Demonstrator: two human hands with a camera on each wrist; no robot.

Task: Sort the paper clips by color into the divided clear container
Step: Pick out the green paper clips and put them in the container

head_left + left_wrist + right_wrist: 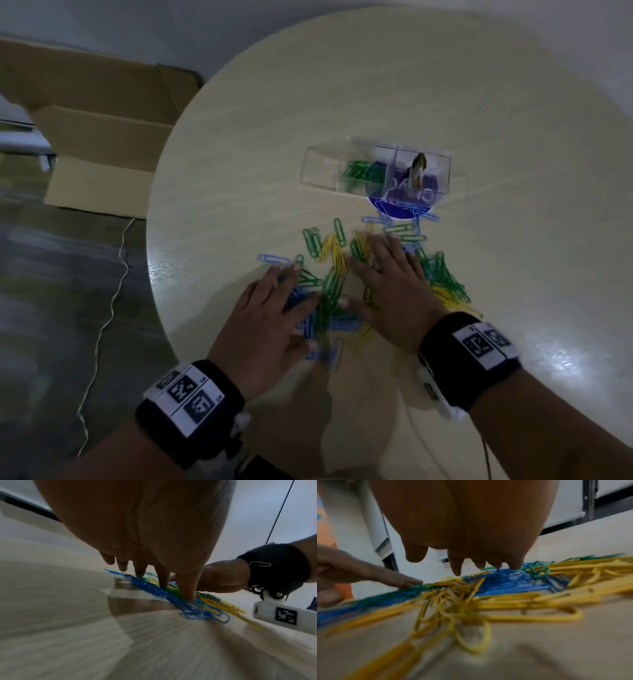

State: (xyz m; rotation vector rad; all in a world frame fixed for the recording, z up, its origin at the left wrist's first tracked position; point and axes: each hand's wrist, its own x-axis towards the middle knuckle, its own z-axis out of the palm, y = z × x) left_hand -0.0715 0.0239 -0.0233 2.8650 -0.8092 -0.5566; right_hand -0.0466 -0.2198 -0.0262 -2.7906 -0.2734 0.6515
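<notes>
Here, both hands lie palm-down on a loose heap of paper clips [337, 274] in blue, green and yellow, spread over the near part of a round pale table [411, 85]. The left hand [270, 315] has its fingers splayed and straight, the tips pressing on blue and green clips; from the left wrist view the fingertips [187, 595] plainly touch the pile, and nothing is pinched. The right hand [390, 291] is likewise spread flat, its fingers reaching toward the far side of the heap; how much lies under its palm is hidden. The right wrist view is badly blurred, so only smears of yellow clips [505, 601] and blue clips [505, 582] can be made out near the camera. Beyond the heap, well apart from the hands, sits the divided clear container [376, 168]. A bunch of green clips [359, 171] lies in one compartment; its walls are hard to trace, and a purple round sticker [400, 195] beneath it muddles the right-hand part. A brownish thing seen through that part cannot be identified. A cardboard box [102, 137] stands on the floor at the left, cut off by the table's edge.
</notes>
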